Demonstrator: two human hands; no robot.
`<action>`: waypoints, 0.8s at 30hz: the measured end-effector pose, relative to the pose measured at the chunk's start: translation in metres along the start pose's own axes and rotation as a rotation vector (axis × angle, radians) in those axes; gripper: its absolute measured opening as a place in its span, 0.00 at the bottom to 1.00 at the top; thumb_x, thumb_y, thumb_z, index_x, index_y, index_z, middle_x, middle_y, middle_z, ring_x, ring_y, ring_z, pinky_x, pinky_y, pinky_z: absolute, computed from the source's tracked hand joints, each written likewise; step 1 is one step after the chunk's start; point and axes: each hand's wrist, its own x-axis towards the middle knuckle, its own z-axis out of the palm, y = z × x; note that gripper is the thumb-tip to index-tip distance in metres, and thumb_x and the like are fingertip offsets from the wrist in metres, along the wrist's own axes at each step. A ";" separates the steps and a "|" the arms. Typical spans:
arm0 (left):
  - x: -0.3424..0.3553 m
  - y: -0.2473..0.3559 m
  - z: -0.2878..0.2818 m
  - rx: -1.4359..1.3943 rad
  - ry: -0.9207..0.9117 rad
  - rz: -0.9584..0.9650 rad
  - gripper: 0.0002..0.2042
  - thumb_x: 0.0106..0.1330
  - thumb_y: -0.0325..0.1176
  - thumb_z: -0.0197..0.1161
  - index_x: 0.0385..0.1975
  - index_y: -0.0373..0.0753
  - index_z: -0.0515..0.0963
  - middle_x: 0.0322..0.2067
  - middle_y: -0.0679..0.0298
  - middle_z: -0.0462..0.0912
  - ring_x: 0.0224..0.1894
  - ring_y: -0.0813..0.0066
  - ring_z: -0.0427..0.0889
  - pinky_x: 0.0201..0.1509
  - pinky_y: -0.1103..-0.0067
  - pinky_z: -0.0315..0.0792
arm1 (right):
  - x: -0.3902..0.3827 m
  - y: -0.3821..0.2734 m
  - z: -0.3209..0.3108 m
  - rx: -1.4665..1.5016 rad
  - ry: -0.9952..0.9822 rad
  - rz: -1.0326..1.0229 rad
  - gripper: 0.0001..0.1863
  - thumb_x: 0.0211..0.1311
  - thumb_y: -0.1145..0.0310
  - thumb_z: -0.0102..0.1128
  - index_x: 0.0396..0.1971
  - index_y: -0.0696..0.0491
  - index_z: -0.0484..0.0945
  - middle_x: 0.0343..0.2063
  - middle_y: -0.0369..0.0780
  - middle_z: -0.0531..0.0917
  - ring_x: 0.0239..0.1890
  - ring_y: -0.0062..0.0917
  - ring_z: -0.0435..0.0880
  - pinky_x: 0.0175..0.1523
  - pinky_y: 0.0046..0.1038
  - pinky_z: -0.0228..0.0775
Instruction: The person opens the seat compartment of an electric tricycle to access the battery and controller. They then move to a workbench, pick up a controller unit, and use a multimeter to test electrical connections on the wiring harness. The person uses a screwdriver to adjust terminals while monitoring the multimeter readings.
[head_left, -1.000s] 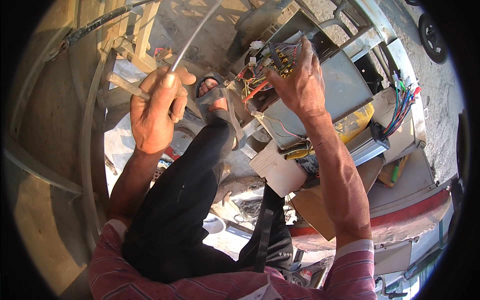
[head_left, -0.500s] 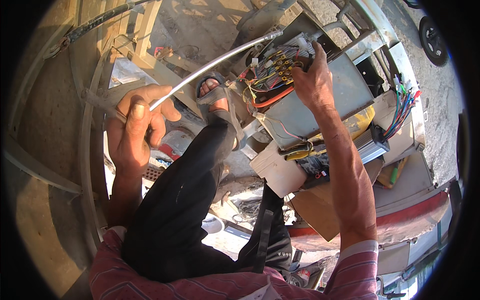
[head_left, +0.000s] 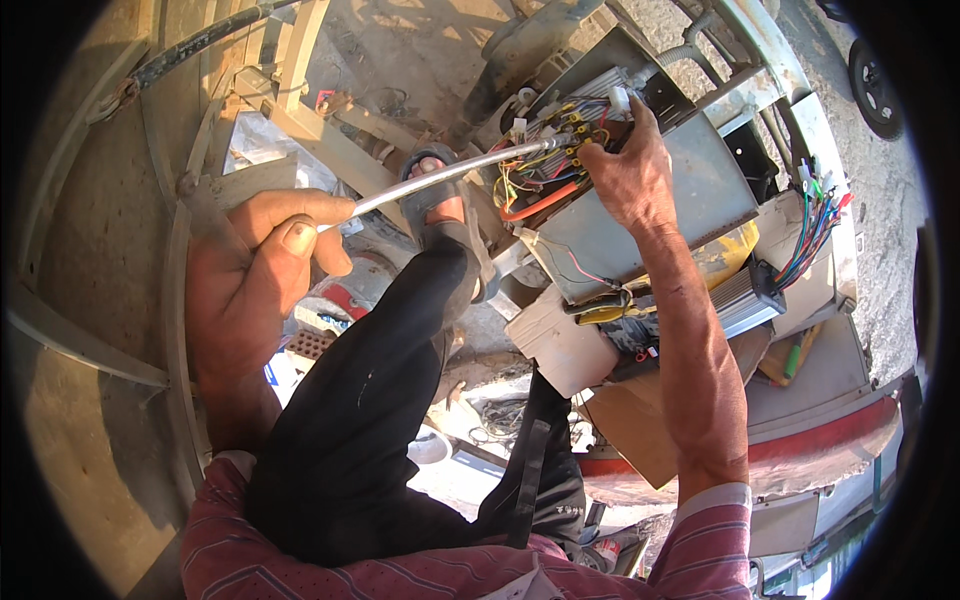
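Note:
My left hand (head_left: 265, 245) pinches a long silver rod (head_left: 440, 175) between thumb and fingers. Its thicker, socket-like far tip touches or hovers just over yellow-ringed terminals (head_left: 577, 133) among many thin coloured wires. My right hand (head_left: 632, 175) reaches onto the same wire bundle (head_left: 545, 165). Its thumb lies beside the terminals and its index finger beside a white plug (head_left: 619, 101); the other fingers are hidden below. The wires sit in an open grey metal box (head_left: 640, 200), with a thick orange cable (head_left: 540, 203) at its near side.
My sandalled foot (head_left: 445, 210) stands left of the box. A finned silver unit (head_left: 750, 300) with loose coloured wires (head_left: 820, 230) lies to the right. Cardboard (head_left: 565, 345) is in front, a metal frame (head_left: 745, 100) behind, and a wooden panel (head_left: 90, 240) at far left.
The rod has moved right and downward, bringing its tip from the box's far-left edge to the terminals. My left hand has moved with it; my right hand has stayed at the wires.

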 end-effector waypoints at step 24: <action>0.027 -0.019 0.014 0.215 0.048 0.041 0.12 0.79 0.33 0.56 0.50 0.33 0.83 0.27 0.65 0.84 0.23 0.88 0.68 0.27 0.84 0.64 | 0.018 0.020 -0.013 0.224 -0.335 0.075 0.28 0.53 0.61 0.65 0.52 0.62 0.80 0.38 0.41 0.85 0.42 0.27 0.81 0.52 0.30 0.73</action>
